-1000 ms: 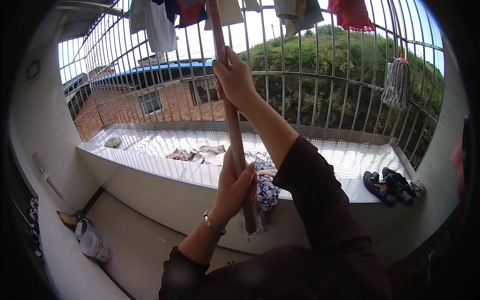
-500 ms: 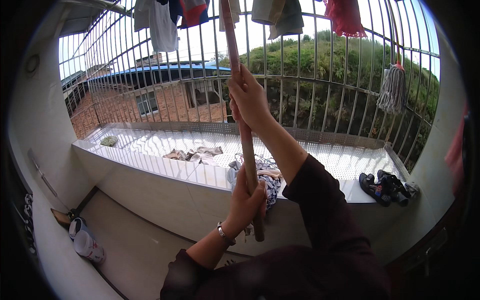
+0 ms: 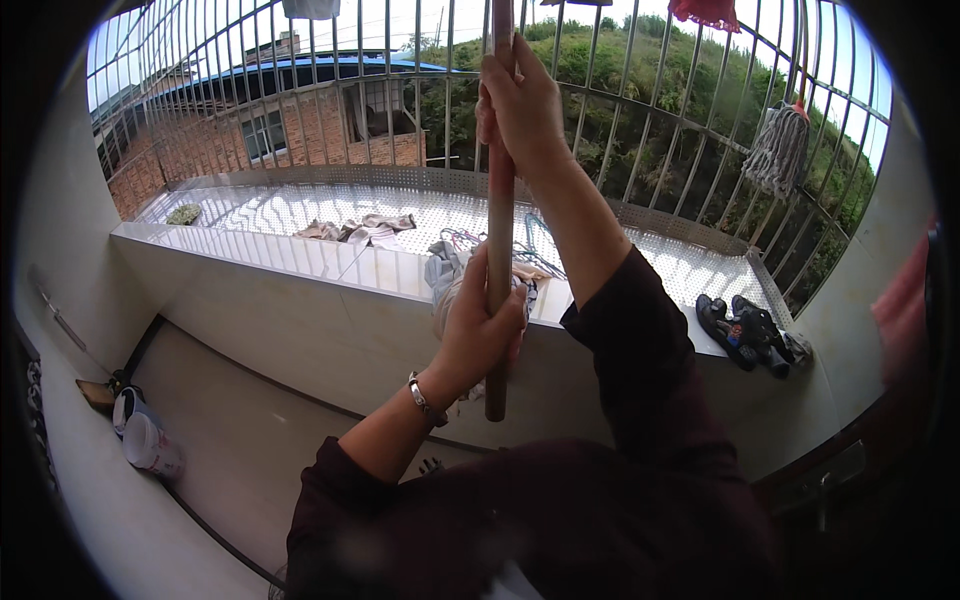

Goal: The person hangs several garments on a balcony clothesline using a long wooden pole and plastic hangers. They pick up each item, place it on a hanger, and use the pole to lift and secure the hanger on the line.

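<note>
Both hands grip a long wooden pole (image 3: 500,215), reddish above and paler below, held nearly upright before me. My right hand (image 3: 525,105) is wrapped round it high up, level with the window bars. Lower down, my left hand (image 3: 478,320), with a bracelet at its wrist, closes round the pole near its bottom end. The pole's top runs out of view. Behind my left hand, a heap of clothes (image 3: 443,272) lies on the ledge, partly hidden, with several coloured hangers (image 3: 540,260) beside it.
Metal bars (image 3: 640,125) enclose the far side above a perforated ledge (image 3: 270,212). Small garments (image 3: 365,230) and dark sandals (image 3: 740,332) lie on it. A mop (image 3: 780,150) hangs at right, a red cloth (image 3: 706,12) at the top. A pale bucket (image 3: 152,447) stands on the floor at left.
The view has tipped downward, so most hanging clothes have left the top. Both hands sit higher in the picture, and the pole looks more upright. Their hold on it is unchanged.
</note>
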Available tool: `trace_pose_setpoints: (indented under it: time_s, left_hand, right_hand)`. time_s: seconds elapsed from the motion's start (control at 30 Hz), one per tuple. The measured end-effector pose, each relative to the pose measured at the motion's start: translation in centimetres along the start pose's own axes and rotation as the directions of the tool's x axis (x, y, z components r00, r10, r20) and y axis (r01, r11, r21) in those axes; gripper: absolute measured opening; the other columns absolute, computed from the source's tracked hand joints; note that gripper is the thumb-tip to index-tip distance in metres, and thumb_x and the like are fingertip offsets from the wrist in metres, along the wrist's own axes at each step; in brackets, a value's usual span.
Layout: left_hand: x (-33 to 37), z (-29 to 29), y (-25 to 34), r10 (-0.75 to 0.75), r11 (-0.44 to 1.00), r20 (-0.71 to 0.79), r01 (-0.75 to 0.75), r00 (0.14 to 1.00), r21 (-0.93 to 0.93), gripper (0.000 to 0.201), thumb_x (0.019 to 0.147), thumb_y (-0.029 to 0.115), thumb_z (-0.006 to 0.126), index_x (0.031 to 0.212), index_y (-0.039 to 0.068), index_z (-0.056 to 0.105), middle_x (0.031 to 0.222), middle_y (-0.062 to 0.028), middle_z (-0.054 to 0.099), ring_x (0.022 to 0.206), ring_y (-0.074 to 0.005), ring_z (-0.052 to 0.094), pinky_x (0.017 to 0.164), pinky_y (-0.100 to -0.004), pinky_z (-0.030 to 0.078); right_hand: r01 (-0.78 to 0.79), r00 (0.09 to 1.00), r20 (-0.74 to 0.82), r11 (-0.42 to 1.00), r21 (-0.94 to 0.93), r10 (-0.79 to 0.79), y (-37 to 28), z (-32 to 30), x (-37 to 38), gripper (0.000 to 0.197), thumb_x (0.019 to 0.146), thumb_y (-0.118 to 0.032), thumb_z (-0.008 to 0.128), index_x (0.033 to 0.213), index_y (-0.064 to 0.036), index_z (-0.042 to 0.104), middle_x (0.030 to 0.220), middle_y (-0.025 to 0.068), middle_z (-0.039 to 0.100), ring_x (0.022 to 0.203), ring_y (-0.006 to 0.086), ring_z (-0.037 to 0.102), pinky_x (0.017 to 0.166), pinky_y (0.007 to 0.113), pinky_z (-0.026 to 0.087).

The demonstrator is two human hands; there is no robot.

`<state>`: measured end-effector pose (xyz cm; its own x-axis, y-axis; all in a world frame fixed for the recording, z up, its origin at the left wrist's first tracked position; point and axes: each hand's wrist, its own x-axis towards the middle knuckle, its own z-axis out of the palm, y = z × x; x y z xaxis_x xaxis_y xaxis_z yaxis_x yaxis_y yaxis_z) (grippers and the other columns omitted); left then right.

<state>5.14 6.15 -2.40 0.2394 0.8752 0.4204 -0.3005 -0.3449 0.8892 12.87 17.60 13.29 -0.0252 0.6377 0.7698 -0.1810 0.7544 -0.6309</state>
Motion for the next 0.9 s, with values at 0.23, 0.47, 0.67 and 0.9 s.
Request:
trace_pose_setpoints:
  time_s: [0.23,0.47,0.67,0.9]
  left_hand:
    - [0.5,0.6,-0.7,-0.040,0.999,0.065,0.040,0.997,0.002,0.058,0.095,0.007,0.047,0.143,0.012,0.015,0.068,-0.0034,0.051,0.041,-0.0084,0.047,0.035,-0.0229,0.042]
    - [1.3,0.6,-2.3,-0.023,0.999,0.119,0.017,0.993,0.051,0.056,0.096,0.008,0.048,0.142,0.010,0.017,0.070,-0.0057,0.053,0.043,-0.0108,0.052,0.037,-0.0246,0.045]
    - [4.4,1.1,-1.2,0.060,0.996,0.147,-0.051,0.987,-0.070,0.069,0.095,0.011,0.052,0.148,0.011,0.008,0.104,-0.0157,0.054,0.075,-0.0158,0.063,0.067,-0.0308,0.055]
    - [10.5,2.0,1.8,0.121,0.991,-0.021,-0.120,0.992,0.050,0.079,0.096,0.039,0.052,0.150,0.010,0.002,0.131,-0.0180,0.043,0.118,-0.0250,0.050,0.093,-0.0399,0.047]
  right_hand:
    - [-0.039,0.998,-0.049,0.999,-0.007,0.039,-0.2,-1.4,-0.6,0.045,0.095,-0.013,0.051,0.137,-0.0048,0.036,0.059,0.0006,0.048,0.041,0.0070,0.047,0.033,0.025,0.040]
    - [-0.046,0.996,-0.077,0.996,-0.080,0.040,0.1,-3.0,-1.1,0.061,0.097,-0.014,0.050,0.150,-0.0143,0.020,0.063,-0.0006,0.049,0.043,0.0058,0.046,0.034,0.024,0.039]
    - [-0.045,0.999,-0.031,0.996,-0.082,0.042,1.1,-5.4,-2.2,0.063,0.097,-0.015,0.049,0.151,-0.0117,0.016,0.061,0.0009,0.051,0.040,0.0070,0.048,0.033,0.025,0.040]
    - [-0.046,0.996,-0.081,0.950,-0.309,0.021,4.5,-8.5,-6.5,0.058,0.093,-0.017,0.058,0.143,-0.0051,0.031,0.081,0.0071,0.062,0.055,0.0097,0.055,0.048,0.025,0.044]
